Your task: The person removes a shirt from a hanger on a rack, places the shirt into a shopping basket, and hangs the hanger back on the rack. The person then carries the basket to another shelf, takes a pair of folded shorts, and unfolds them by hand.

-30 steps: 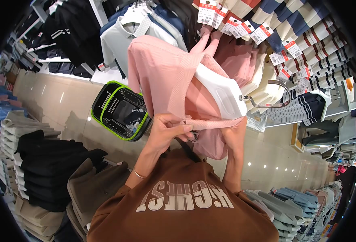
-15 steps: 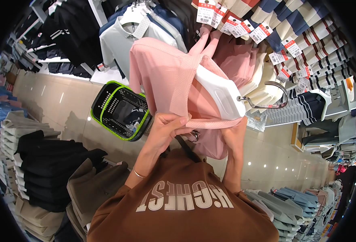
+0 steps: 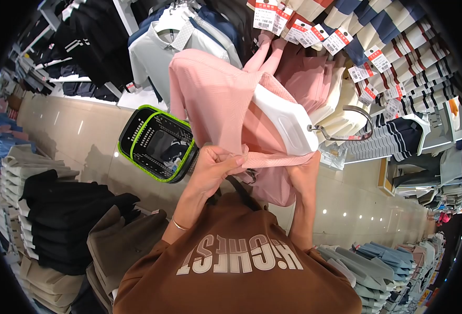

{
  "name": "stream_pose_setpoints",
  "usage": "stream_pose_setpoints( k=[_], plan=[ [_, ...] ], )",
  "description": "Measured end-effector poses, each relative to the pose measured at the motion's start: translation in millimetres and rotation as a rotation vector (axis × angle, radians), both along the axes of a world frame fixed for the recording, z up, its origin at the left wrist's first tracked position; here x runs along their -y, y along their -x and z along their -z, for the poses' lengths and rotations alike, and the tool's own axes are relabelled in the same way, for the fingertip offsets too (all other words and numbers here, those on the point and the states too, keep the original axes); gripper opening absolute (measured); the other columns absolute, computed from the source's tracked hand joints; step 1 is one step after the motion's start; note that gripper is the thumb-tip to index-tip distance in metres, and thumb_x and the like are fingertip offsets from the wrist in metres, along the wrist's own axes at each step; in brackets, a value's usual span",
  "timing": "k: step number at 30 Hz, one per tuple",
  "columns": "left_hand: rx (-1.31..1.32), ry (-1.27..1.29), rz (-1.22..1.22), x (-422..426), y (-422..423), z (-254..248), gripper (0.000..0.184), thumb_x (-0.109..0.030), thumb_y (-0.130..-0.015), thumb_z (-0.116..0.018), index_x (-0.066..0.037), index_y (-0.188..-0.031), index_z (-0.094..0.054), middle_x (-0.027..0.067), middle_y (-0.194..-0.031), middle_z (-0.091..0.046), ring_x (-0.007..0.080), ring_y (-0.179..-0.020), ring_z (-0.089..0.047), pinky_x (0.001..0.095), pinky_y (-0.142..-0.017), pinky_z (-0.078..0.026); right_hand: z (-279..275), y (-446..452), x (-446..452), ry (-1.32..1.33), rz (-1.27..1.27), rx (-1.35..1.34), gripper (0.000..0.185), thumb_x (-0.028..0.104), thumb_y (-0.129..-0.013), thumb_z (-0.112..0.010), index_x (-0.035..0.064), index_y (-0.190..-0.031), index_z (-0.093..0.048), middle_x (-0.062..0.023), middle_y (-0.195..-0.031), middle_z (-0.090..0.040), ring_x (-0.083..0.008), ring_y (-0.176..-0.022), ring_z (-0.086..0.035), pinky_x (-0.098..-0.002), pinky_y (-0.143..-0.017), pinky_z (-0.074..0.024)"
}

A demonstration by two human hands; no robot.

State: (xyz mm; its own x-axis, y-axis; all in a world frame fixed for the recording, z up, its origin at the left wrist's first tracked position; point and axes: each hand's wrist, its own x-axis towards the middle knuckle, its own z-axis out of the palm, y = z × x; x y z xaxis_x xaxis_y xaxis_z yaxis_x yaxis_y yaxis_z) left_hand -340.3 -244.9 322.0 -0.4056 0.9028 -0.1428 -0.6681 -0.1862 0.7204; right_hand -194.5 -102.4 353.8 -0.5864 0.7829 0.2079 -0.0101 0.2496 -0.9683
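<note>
A pink polo-style shirt (image 3: 210, 89) hangs on a white hanger (image 3: 283, 120) tilted sideways in front of me, its metal hook (image 3: 364, 118) pointing right. With thumb and fingers, my left hand (image 3: 215, 163) pinches the edge of the shirt's neck opening at the collar band. At the other end of the band, beside the hanger, my right hand (image 3: 305, 170) grips the collar; its fingers are partly hidden behind the fabric. The band is stretched between both hands.
A black shopping basket (image 3: 160, 144) with a green rim stands at the left, dark items inside. Grey polo shirts (image 3: 163, 52) hang behind. Striped shirts with price tags (image 3: 338, 41) fill the upper right. Folded black clothes (image 3: 68, 220) are stacked at lower left, grey garments (image 3: 367, 272) at lower right.
My left hand has shifted very slightly on the collar edge, and the fabric by it folds a little differently. My right hand and the hanger stay put.
</note>
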Motion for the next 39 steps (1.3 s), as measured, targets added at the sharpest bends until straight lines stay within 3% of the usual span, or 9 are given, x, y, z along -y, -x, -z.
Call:
stream_pose_setpoints(
  k=[7, 13, 18, 21, 24, 27, 30, 34, 39],
  plan=[
    [-0.068, 0.054, -0.028, -2.0, -3.5, -0.4, 0.018, -0.005, -0.082, -0.064, 0.01, -0.091, -0.063, 0.0177, -0.087, -0.065, 0.0204, -0.072, -0.066, 0.0265, -0.061, -0.057, 3.3, -0.5, -0.5, 0.002, 0.002, -0.023, 0.041, -0.003, -0.065, -0.068, -0.0056, -0.105, -0.058, -0.009, -0.101, -0.063, -0.0141, -0.09, -0.059, -0.0286, -0.081, -0.0461],
    [-0.13, 0.081, -0.014, -2.6, -3.9, 5.5, 0.025, -0.016, -0.084, -0.063, 0.009, -0.084, -0.065, 0.0159, -0.075, -0.065, 0.0219, -0.062, -0.066, 0.0252, -0.055, -0.055, 0.8, -2.9, 0.0, 0.006, 0.022, -0.001, 0.041, -0.004, -0.065, -0.067, -0.006, -0.105, -0.057, -0.0099, -0.102, -0.062, -0.0151, -0.091, -0.058, -0.029, -0.082, -0.0454],
    [-0.28, 0.143, 0.139, 0.5, -2.4, 10.8, 0.027, -0.019, -0.088, -0.057, 0.007, -0.089, -0.065, 0.0157, -0.083, -0.066, 0.0192, -0.062, -0.066, 0.0239, -0.054, -0.055, 5.0, -7.0, 0.2, 0.027, 0.102, 0.062, 0.045, -0.002, -0.065, -0.068, -0.0055, -0.108, -0.053, -0.0109, -0.106, -0.06, -0.0161, -0.096, -0.056, -0.0299, -0.085, -0.0434],
    [-0.303, 0.149, 0.178, 1.7, -3.7, 12.6, 0.027, -0.021, -0.089, -0.056, 0.005, -0.09, -0.066, 0.0129, -0.08, -0.066, 0.0165, -0.064, -0.065, 0.0229, -0.054, -0.053, -2.8, -0.2, 4.4, -0.058, 0.157, -0.036, 0.025, 0.0, -0.064, -0.066, -0.0063, -0.088, -0.061, -0.0042, -0.084, -0.064, -0.008, -0.077, -0.054, -0.0249, -0.07, -0.0452],
    [-0.299, 0.138, 0.129, 1.2, -2.7, 18.1, 0.025, -0.019, -0.089, -0.057, 0.004, -0.092, -0.065, 0.0112, -0.081, -0.066, 0.0153, -0.064, -0.065, 0.0221, -0.055, -0.053, -8.3, 0.1, 3.1, -0.037, 0.123, -0.053, 0.028, -0.001, -0.063, -0.067, -0.0061, -0.09, -0.061, -0.0051, -0.086, -0.064, -0.0091, -0.078, -0.055, -0.0253, -0.071, -0.0452],
    [-0.32, 0.167, -0.005, 1.3, 2.1, 25.6, 0.02, -0.014, -0.085, -0.061, 0.004, -0.095, -0.064, 0.0094, -0.081, -0.065, 0.014, -0.063, -0.064, 0.0211, -0.055, -0.052, 3.3, -13.0, -7.1, -0.021, 0.017, 0.047, 0.06, 0.001, -0.067, -0.07, -0.0041, -0.121, -0.043, -0.0113, -0.117, -0.053, -0.0181, -0.103, -0.053, -0.0315, -0.089, -0.0418],
    [-0.494, 0.224, -0.222, -0.3, 8.5, 43.1, 0.022, -0.008, -0.079, -0.066, 0.002, -0.098, -0.061, 0.0075, -0.084, -0.064, 0.0115, -0.067, -0.062, 0.0196, -0.054, -0.05, -7.8, -6.0, 1.0, 0.039, 0.116, -0.096, 0.047, 0.001, -0.062, -0.074, -0.0054, -0.105, -0.055, -0.0099, -0.101, -0.061, -0.0151, -0.092, -0.057, -0.0286, -0.082, -0.0443],
    [-0.646, 0.288, -0.365, -4.7, 10.9, 40.4, 0.031, -0.002, -0.074, -0.068, -0.001, -0.103, -0.058, 0.0066, -0.093, -0.061, 0.0102, -0.076, -0.06, 0.0186, -0.056, -0.047, -8.4, -10.0, 4.0, 0.098, 0.052, -0.144, 0.062, 0.004, -0.061, -0.079, -0.0043, -0.114, -0.049, -0.0113, -0.111, -0.057, -0.0173, -0.101, -0.055, -0.0301, -0.088, -0.0424],
    [-0.707, 0.208, -0.135, -14.5, 12.8, 51.0, 0.038, -0.001, -0.075, -0.069, 0.0, -0.11, -0.053, 0.0046, -0.093, -0.061, 0.0096, -0.079, -0.058, 0.0198, -0.061, -0.046, -15.4, -9.3, 9.9, 0.118, -0.106, -0.113, 0.063, 0.003, -0.061, -0.079, -0.0037, -0.116, -0.05, -0.0103, -0.112, -0.058, -0.0159, -0.102, -0.055, -0.03, -0.088, -0.0425]
  ],
)
